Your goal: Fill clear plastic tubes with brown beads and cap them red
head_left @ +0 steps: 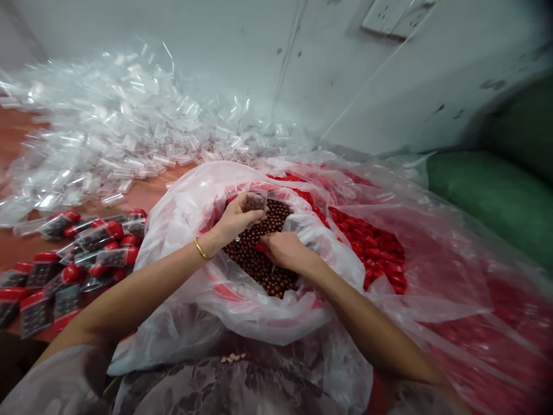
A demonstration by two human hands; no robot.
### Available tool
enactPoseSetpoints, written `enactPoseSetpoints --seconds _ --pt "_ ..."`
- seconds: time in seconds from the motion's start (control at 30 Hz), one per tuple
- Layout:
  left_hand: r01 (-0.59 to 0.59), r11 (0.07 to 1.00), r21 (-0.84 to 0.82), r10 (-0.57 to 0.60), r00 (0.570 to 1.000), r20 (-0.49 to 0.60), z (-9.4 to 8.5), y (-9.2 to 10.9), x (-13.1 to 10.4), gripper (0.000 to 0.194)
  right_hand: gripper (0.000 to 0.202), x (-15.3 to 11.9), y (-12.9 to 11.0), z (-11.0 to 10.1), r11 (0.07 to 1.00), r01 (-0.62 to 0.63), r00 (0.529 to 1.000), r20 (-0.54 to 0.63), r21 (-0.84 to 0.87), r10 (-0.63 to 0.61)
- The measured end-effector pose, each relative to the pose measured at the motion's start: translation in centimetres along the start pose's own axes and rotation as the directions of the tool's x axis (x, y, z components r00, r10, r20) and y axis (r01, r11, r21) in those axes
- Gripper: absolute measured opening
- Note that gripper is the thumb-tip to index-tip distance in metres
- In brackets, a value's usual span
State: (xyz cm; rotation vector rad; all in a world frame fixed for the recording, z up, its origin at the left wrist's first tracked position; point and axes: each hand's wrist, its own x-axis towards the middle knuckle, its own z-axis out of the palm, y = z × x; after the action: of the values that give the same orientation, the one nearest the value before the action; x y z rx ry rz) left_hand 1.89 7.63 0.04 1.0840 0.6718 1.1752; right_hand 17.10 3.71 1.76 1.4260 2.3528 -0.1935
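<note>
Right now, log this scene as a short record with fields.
left hand: holds a small clear container over the brown beads
right hand: rests in the brown beads
bag: clear plastic, open, holds the beads
red caps: heaped to the right in plastic
filled containers: red-capped, lying at left
empty containers: clear pile behind

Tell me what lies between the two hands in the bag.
In the head view, only brown beads fill the stretch between the left hand, holding a small clear container, and the right hand.
</note>
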Motion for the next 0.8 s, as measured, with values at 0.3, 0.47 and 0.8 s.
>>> enactPoseSetpoints --seconds 0.3,0.47,0.8 --pt "0.006 0.998 0.064 -0.015 0.991 0.131 0.2 -0.5 0.0 0.028 0.023 -1.3 4.6 -2.1 0.747 0.218 0.761 -0.588 0.628 0.273" --pt "0.007 0.997 0.080 -0.025 0.974 0.227 0.2 -0.7 -0.2 0.029 0.025 -1.0 3.5 -4.9 0.667 0.371 0.744 -0.636 0.647 0.203" --pt "0.064 0.998 0.004 -0.063 0.958 0.280 0.3 -0.7 -0.5 0.038 0.029 -1.0 3.9 -5.4 0.585 0.368 0.807 -0.561 0.723 0.185"
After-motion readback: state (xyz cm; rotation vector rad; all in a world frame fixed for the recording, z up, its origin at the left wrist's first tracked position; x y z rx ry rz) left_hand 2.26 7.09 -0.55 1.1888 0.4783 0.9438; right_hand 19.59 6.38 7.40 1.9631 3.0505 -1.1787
